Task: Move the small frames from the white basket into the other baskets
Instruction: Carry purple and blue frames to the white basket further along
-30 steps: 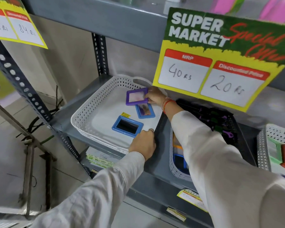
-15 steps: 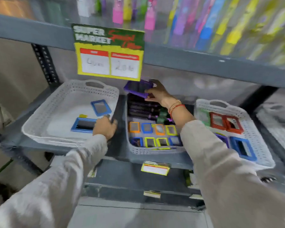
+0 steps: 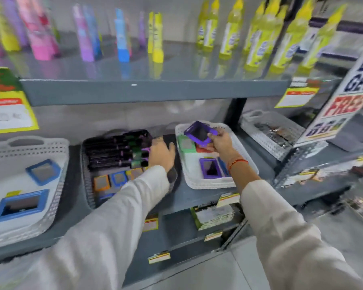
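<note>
Right hand grip closed on purple frame, left hand grip unclear, blurred

A grey top shelf holds tall bottles: yellow bottles toward its right end, pink bottles toward its left. A blue bottle stands between them. A yellow price sign hangs below the shelf's left end. A "FREE" sign hangs off its right end.

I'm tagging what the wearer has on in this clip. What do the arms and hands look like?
Both arms are in long, loose off-white sleeves ending at the wrists. The left hand and right hand are bare, without gloves. The right wrist carries a thin red-orange thread.
</note>
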